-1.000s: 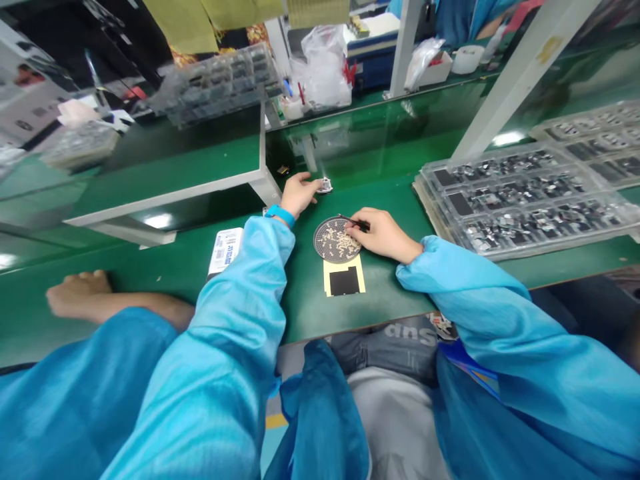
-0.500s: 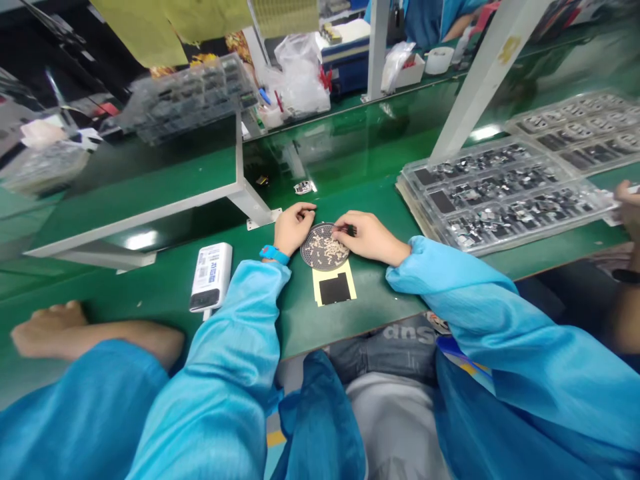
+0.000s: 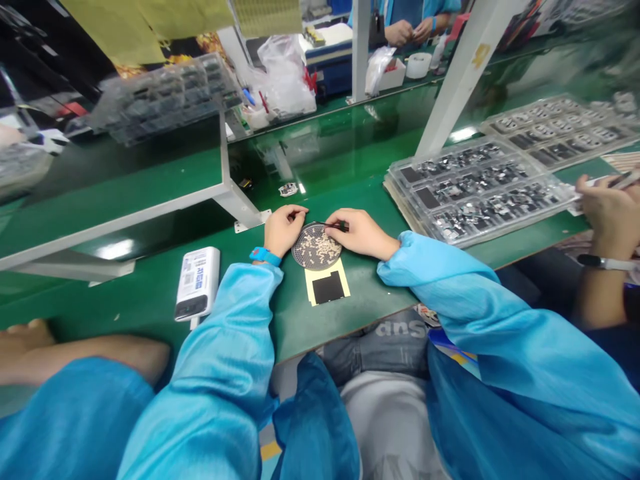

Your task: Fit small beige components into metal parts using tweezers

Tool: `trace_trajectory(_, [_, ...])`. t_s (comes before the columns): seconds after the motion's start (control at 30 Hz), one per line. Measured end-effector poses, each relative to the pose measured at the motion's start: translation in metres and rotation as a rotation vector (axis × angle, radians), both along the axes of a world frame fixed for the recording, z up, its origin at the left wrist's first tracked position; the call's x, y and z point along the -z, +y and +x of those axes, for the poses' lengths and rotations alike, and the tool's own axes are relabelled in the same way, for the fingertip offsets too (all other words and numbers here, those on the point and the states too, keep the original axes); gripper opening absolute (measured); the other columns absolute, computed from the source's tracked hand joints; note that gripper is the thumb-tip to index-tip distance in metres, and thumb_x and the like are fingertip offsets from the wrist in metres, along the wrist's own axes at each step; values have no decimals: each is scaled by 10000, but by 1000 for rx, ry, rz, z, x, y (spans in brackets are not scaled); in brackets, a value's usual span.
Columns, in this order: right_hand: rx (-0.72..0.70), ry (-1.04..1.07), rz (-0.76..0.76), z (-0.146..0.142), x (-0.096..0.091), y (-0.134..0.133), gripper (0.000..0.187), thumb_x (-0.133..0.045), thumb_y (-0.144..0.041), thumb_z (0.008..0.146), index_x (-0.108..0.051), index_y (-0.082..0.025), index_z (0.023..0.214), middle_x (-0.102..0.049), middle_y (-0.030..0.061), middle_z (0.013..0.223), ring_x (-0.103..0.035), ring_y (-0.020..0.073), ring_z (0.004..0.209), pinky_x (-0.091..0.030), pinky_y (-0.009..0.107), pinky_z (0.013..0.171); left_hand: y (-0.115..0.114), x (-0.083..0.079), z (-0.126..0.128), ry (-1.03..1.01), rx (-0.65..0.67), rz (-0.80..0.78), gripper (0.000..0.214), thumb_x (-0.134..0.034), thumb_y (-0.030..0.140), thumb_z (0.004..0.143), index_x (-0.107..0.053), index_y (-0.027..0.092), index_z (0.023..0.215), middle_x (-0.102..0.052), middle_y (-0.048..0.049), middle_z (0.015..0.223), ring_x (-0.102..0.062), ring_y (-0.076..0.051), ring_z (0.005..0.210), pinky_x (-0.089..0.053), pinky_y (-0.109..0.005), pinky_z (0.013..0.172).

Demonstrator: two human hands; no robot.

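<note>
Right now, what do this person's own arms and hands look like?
The left sleeve and right sleeve are loose, glossy light-blue smock fabric, gathered at the cuffs. A bright blue band circles the left wrist. The left hand and right hand are bare, without gloves.

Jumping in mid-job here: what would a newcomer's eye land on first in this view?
The round dark mesh disc, scattered with small pale parts, sits mid-frame on the green bench, between the left hand and the right hand, which holds slim tweezers at its edge. To the right, clear plastic trays packed with dark parts stand out.
</note>
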State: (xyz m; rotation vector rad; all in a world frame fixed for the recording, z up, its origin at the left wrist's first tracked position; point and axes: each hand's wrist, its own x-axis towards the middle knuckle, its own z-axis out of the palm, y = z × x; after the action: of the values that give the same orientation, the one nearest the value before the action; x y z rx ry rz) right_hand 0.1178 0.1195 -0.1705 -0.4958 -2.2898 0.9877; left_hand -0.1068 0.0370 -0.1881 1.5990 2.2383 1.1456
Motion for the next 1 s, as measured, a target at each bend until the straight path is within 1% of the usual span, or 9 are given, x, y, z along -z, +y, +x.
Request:
trace_trajectory(0.23, [31, 11, -11, -2, -2, 3, 149, -674, -269, 935, -764, -170, 1001, -771, 40, 981, -674, 150, 874, -470, 280, 806, 0, -1, -2, 13, 12, -4, 321, -591, 346, 917, -828, 188, 1064, -796, -62, 1007, -646, -192, 795, -481, -313, 773])
trace_trajectory(0.4, [23, 1, 4, -3, -3, 4, 146, -683, -260, 942, -768, -172, 1021, -781, 43, 1004, -692, 146, 911, -484, 268, 838, 2, 0, -7, 60, -10, -36, 333, -583, 394, 919, -832, 227, 1064, -799, -35, 1010, -669, -200, 823, -481, -313, 765])
trace_trajectory(0.57, [36, -23, 15, -3, -4, 4, 146, -695, -262, 938, -771, -173, 1024, -780, 35, 980, -694, 146, 886, -481, 255, 806, 2, 0, -11, 73, -26, -77, 362, -587, 457, 906, -829, 247, 1075, -798, -30, 1009, -682, -214, 841, -496, -324, 786])
trace_trajectory(0.73, [25, -35, 21, -4, -3, 5, 162, -684, -284, 949, -771, -186, 1045, -785, 35, 1032, -700, 151, 933, -477, 251, 833, 1, -4, -10, 73, -51, -110, 385, -571, 497, 901, -823, 265, 1076, -797, -24, 1029, -689, -220, 862, -504, -329, 790])
trace_trajectory(1.0, [9, -58, 13, -4, -6, 4, 161, -664, -290, 965, -760, -194, 1052, -778, 24, 1028, -687, 143, 944, -457, 241, 835, 2, -7, -12, 90, -61, -157, 412, -564, 539, 891, -812, 272, 1084, -788, -30, 1020, -688, -232, 863, -513, -340, 786])
